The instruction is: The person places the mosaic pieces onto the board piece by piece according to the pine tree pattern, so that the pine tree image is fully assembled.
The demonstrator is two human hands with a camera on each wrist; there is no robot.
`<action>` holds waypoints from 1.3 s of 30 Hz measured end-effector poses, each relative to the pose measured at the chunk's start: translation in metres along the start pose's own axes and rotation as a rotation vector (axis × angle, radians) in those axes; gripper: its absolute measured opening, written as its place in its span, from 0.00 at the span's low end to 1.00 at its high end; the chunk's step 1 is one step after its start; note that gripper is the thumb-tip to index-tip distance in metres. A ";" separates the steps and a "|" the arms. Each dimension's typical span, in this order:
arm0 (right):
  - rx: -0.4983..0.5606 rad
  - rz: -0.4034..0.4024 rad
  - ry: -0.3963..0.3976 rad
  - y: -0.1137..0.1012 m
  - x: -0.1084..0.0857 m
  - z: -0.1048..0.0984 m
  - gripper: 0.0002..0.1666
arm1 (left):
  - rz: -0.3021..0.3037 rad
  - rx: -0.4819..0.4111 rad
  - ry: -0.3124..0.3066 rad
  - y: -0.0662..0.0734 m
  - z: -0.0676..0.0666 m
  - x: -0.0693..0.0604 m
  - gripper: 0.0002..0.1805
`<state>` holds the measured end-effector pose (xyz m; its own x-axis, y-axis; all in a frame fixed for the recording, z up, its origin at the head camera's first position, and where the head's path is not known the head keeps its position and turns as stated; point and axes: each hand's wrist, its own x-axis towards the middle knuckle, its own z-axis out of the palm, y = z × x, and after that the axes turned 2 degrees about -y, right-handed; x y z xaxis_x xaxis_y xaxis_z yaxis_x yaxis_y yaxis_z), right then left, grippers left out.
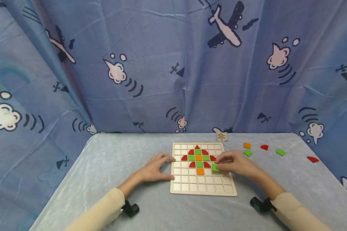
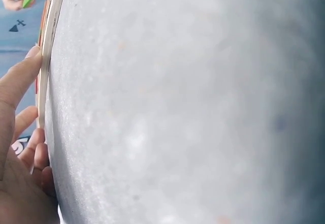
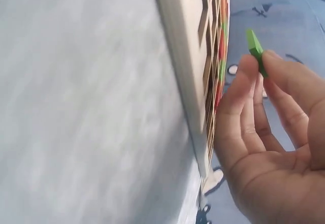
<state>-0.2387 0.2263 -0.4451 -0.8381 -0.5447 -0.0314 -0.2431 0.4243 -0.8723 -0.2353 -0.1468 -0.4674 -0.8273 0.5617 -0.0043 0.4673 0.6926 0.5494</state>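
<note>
A wooden grid board (image 1: 189, 187) lies on the table, with red, green and orange pieces forming a pattern in its cells. My right hand (image 1: 235, 163) pinches a green square tile (image 1: 215, 167) between thumb and fingers over the board's right part. In the right wrist view that tile (image 3: 255, 46) is held tilted, apart from the board. My left hand (image 1: 154, 170) rests at the board's left edge, thumb and index finger spread and touching the rim. At the bottom of the pattern sits an orange square (image 1: 200, 171), below a green square (image 1: 199, 164) flanked by red quarter-round pieces.
To the right of the board lie a loose orange square (image 1: 247, 145), two green squares (image 1: 280, 152) and two red quarter-round pieces (image 1: 313, 159). A small pattern card (image 1: 222, 136) lies behind the board. A blue printed curtain (image 1: 162, 96) hangs along the table's back edge.
</note>
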 end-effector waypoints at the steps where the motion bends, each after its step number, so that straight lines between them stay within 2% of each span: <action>1: 0.006 -0.006 -0.008 -0.002 0.001 0.002 0.12 | 0.000 0.000 -0.001 0.000 0.000 0.000 0.38; 6: 0.031 -0.042 -0.037 -0.008 0.010 0.013 0.12 | 0.002 0.002 -0.002 0.000 0.000 0.000 0.38; 19: 0.019 -0.103 -0.111 -0.024 0.038 0.038 0.07 | -0.004 0.005 0.001 0.001 -0.001 0.000 0.38; 26: -0.085 -0.097 -0.092 -0.031 0.048 0.046 0.06 | -0.004 0.003 -0.001 0.001 -0.001 0.000 0.38; 33: -0.062 -0.061 -0.130 -0.037 0.052 0.053 0.05 | -0.007 0.000 0.000 0.002 -0.001 -0.001 0.38; 39: -0.104 -0.063 -0.125 -0.042 0.053 0.055 0.04 | -0.006 -0.002 0.007 0.001 0.000 -0.001 0.38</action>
<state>-0.2461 0.1401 -0.4372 -0.7541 -0.6553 -0.0447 -0.3473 0.4555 -0.8197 -0.2342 -0.1463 -0.4667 -0.8325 0.5541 -0.0019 0.4614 0.6950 0.5514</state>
